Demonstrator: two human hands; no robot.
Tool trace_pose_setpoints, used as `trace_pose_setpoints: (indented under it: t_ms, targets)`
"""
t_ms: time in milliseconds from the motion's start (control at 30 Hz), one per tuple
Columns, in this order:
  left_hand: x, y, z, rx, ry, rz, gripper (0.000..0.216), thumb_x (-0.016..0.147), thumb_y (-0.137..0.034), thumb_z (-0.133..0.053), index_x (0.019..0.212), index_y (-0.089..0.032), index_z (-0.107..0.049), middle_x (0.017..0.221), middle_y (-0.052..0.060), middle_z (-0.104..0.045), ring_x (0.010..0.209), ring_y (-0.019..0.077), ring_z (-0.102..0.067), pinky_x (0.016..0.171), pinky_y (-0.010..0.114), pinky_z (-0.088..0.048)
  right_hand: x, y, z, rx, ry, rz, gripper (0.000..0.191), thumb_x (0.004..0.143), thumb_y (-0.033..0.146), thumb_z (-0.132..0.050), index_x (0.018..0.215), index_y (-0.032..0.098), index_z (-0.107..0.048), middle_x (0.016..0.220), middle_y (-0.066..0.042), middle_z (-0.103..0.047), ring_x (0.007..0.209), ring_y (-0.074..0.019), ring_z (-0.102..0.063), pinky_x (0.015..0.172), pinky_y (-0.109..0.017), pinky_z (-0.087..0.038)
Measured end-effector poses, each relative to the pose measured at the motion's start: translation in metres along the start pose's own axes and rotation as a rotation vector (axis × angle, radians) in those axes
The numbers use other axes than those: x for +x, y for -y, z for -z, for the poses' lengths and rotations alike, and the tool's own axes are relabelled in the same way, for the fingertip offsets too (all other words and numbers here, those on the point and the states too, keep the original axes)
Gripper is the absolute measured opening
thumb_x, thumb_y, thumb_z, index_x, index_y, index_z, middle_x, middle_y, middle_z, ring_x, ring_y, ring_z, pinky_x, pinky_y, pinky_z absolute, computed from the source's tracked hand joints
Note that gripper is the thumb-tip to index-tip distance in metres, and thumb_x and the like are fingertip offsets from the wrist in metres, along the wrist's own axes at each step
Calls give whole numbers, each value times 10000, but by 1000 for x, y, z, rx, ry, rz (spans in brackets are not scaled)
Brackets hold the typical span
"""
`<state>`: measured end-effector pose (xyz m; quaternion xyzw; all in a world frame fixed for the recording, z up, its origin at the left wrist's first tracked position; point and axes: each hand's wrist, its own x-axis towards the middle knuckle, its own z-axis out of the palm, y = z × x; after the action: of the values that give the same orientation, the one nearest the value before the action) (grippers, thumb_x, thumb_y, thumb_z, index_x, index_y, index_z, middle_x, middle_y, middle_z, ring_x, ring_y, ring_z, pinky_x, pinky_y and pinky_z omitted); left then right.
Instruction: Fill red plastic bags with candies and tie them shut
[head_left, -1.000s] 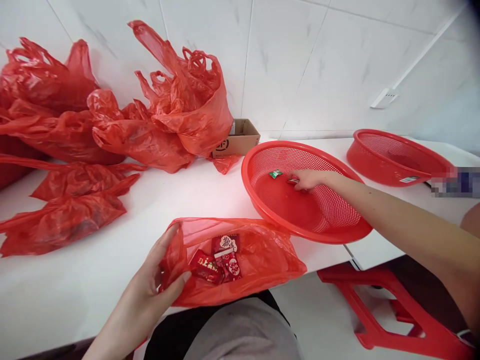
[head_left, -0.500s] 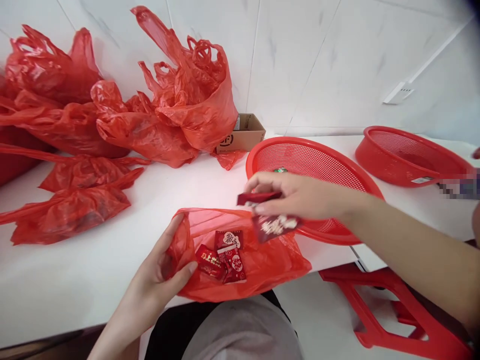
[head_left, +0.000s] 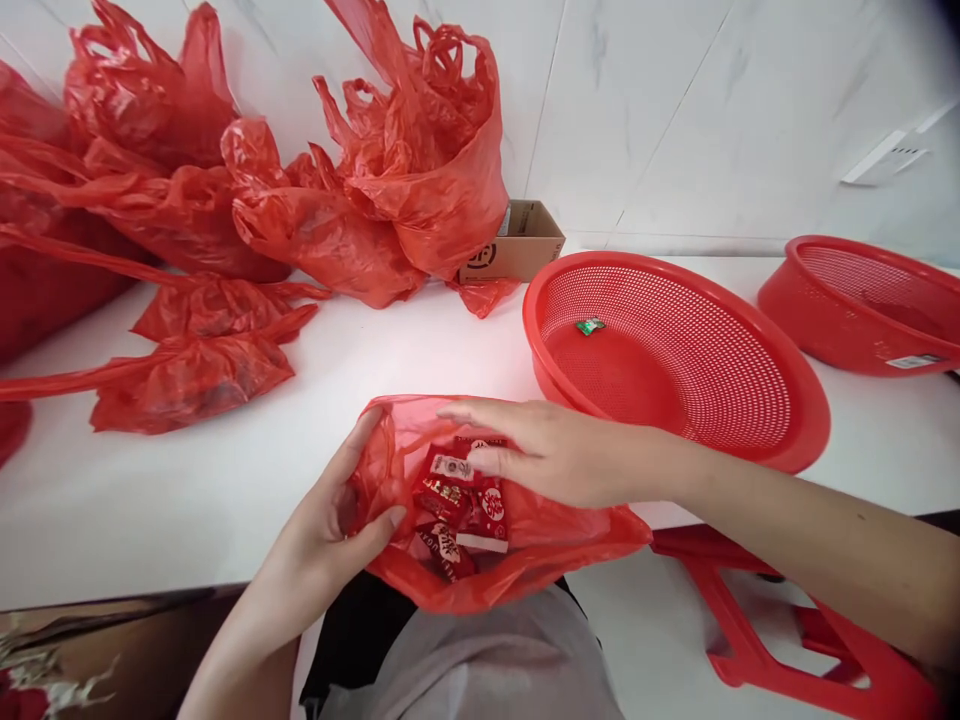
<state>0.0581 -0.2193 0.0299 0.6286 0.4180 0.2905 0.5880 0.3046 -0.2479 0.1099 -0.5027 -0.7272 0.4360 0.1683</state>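
Pinching the left rim of the red bag (head_left: pixel 577 535) with the left hand (head_left: pixel 334 520), resting the right hand (head_left: pixel 559 450) open-fingered on sweet packets (head_left: pixel 461 495) inside the bag; could spill packets below the bag if the thin plastic slips.

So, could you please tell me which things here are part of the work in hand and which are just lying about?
In hand: left hand, open red bag, right hand, red packets, near basket.
Lying about: heaped red bags, cardboard box, far basket, red stool.

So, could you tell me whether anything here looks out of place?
One small green-wrapped sweet lies alone on the inner wall of the nearer red basket; the packets in the bag are all red.
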Motion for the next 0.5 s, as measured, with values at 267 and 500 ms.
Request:
trace_pose_setpoints:
  t_ms: [267,500]
  targets:
    - [3,-2,-3,-83,-2,13,795,843,-339,-664,1520,-366,-248,1588,2,-308,1400,271,-378,1066,343,-428,4,-63,111,-369,-528,-293,358,901,353,-553,1243,252,-595,1230,-72,-634,1130,-273,-582,990,-416,-455]
    - [4,-7,-8,-76,-71,75,826,827,-401,-668,1527,-357,-231,1559,6,-369,1390,280,-391,1029,336,-473,7,-171,150,-640,-183,-570,537,811,186,-627,1338,192,-524,1386,-144,-507,1227,-292,-511,995,-351,-397]
